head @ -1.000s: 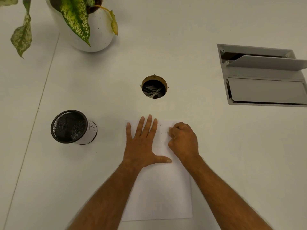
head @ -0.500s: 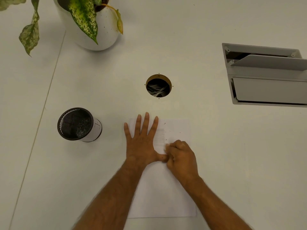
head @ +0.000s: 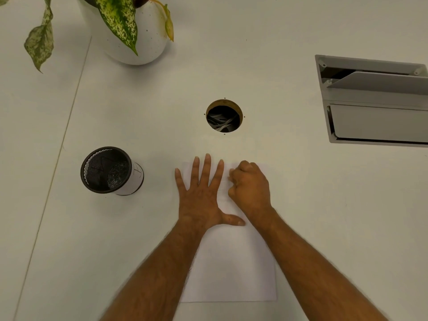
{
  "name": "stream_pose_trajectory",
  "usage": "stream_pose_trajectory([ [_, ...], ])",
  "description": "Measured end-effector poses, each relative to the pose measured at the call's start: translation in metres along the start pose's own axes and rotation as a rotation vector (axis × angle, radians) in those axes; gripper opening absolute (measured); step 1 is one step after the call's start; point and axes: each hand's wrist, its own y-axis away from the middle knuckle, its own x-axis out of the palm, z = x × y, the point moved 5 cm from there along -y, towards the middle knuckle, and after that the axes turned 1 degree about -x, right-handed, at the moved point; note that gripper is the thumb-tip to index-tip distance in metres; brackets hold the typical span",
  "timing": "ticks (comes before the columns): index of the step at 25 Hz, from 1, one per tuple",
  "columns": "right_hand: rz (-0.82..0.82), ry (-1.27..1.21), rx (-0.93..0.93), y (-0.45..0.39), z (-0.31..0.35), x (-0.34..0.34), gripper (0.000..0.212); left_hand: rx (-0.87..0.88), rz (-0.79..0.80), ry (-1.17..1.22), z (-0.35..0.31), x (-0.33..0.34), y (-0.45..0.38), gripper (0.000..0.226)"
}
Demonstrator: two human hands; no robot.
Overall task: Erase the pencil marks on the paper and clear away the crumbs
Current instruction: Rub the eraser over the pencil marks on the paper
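Observation:
A white sheet of paper (head: 231, 269) lies on the white table in front of me. My left hand (head: 201, 193) lies flat on its upper left part, fingers spread and thumb out to the right. My right hand (head: 251, 188) is curled into a fist on the paper's upper right part, fingertips down on the sheet; what it grips is hidden inside the fingers. No pencil marks or crumbs are plain to see at this size.
A black mesh pen cup (head: 108, 170) stands left of the paper. A round cable hole (head: 224, 115) opens in the table beyond the hands. A grey socket box with a raised lid (head: 375, 103) sits far right. A potted plant (head: 134, 28) stands at the back left.
My right hand has moved back up the sheet from beside my left thumb to the paper's top right part. My left hand stays flat on the sheet.

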Motion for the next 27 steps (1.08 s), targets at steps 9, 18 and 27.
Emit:
stream_pose_trajectory([
  [9, -0.035, -0.057, -0.029, 0.067, 0.007, -0.01, 0.023, -0.02, 0.008, -0.023, 0.001, 0.003, -0.001, 0.128],
  [18, 0.024, 0.017, -0.033, 0.0, 0.002, 0.004, 0.01, 0.0, 0.001, -0.007, 0.0, 0.001, 0.0, 0.143],
  [27, -0.012, -0.121, -0.014, 0.053, 0.009, -0.007, 0.015, -0.019, 0.014, -0.015, 0.001, 0.0, 0.0, 0.125],
])
